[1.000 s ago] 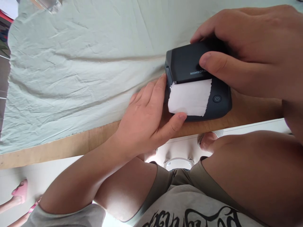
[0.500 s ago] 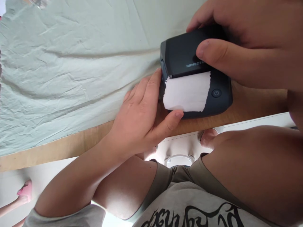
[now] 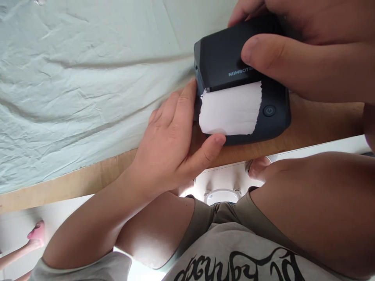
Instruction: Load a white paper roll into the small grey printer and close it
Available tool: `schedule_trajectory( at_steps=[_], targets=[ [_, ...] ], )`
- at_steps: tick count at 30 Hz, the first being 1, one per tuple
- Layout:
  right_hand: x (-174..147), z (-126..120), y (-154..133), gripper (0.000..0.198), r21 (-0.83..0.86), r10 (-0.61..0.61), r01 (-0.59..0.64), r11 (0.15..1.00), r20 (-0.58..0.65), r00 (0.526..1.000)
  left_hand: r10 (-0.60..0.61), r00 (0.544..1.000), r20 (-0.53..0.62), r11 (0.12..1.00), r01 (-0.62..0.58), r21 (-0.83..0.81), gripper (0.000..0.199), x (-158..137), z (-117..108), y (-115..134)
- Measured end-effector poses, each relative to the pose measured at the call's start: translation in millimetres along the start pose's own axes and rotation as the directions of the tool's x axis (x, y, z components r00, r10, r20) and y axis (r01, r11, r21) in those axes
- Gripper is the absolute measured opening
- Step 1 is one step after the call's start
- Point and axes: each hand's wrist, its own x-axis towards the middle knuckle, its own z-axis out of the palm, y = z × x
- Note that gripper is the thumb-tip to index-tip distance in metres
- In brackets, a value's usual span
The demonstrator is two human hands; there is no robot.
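Observation:
A black label printer (image 3: 234,50) marked NIIMBOT sits at the table's front edge. A piece of white paper with ragged side edges (image 3: 231,109) sticks out of its slot and lies over its front part, next to a round power button (image 3: 269,111). My right hand (image 3: 281,50) grips the printer from the right, thumb on the lid and fingers over the far side. My left hand (image 3: 175,132) lies stretched out against the printer's left side. Its thumb is apart from the fingers and at the paper's near edge; I cannot tell whether it presses the paper.
A wrinkled pale green cloth (image 3: 102,86) covers the table, leaving a bare wooden edge strip (image 3: 88,177) along the front. My legs (image 3: 316,195) are just below that edge. At the lower left, another person's foot in a pink slipper (image 3: 37,232) shows on the floor.
The printer and my right hand appear slightly higher in the picture, the printer turned a little. My left hand keeps nearly the same pose. The pink slipper has shifted slightly right and up.

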Motion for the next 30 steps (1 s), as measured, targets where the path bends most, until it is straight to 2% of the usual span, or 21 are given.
schedule_trajectory(
  at_steps=[1,3,9,11,14,19,23,26,30],
  targets=[
    [-1.7,7.5,1.0,0.090,0.028,-0.008,0.008,1.000,-0.006,1.000,0.002,1.000,0.001,1.000,-0.002,0.002,0.078,0.1,-0.2,0.1],
    [-6.9,33.7,5.8,0.106,0.171,-0.045,0.071,0.983,-0.152,0.987,0.007,1.000,0.007,1.000,-0.007,0.004,0.078,0.0,-0.7,0.1],
    [-22.1,139.8,8.9,0.100,0.256,-0.020,0.051,0.965,-0.123,0.992,-0.005,1.000,0.014,1.000,0.005,0.006,0.079,-1.2,-0.5,-0.4],
    [-22.2,161.0,5.4,0.100,0.255,-0.019,0.052,0.965,-0.128,0.992,-0.009,1.000,0.012,1.000,0.009,0.007,0.078,-1.4,-0.3,-0.5],
    [-20.1,176.1,3.6,0.101,0.255,-0.011,0.046,0.966,-0.137,0.991,-0.007,1.000,0.016,1.000,0.007,0.012,0.077,-1.3,-0.4,-0.5],
    [-22.1,176.9,5.4,0.102,0.262,0.016,0.022,0.965,-0.139,0.990,-0.017,1.000,0.015,1.000,0.017,0.016,0.077,-0.8,-0.2,-0.1],
    [-27.6,161.0,4.6,0.101,0.260,0.032,0.005,0.966,-0.139,0.990,-0.025,1.000,0.005,1.000,0.025,-0.009,0.078,-0.1,0.1,-0.2],
    [-27.8,131.4,4.7,0.100,0.256,0.045,-0.006,0.967,-0.144,0.988,-0.024,1.000,0.004,0.999,0.024,-0.021,0.076,0.1,0.0,-0.4],
    [-18.5,66.1,-0.6,0.100,0.232,0.046,-0.004,0.973,-0.179,0.983,-0.028,1.000,0.004,0.999,0.028,-0.017,0.076,-0.1,-0.3,0.1]
  ],
)
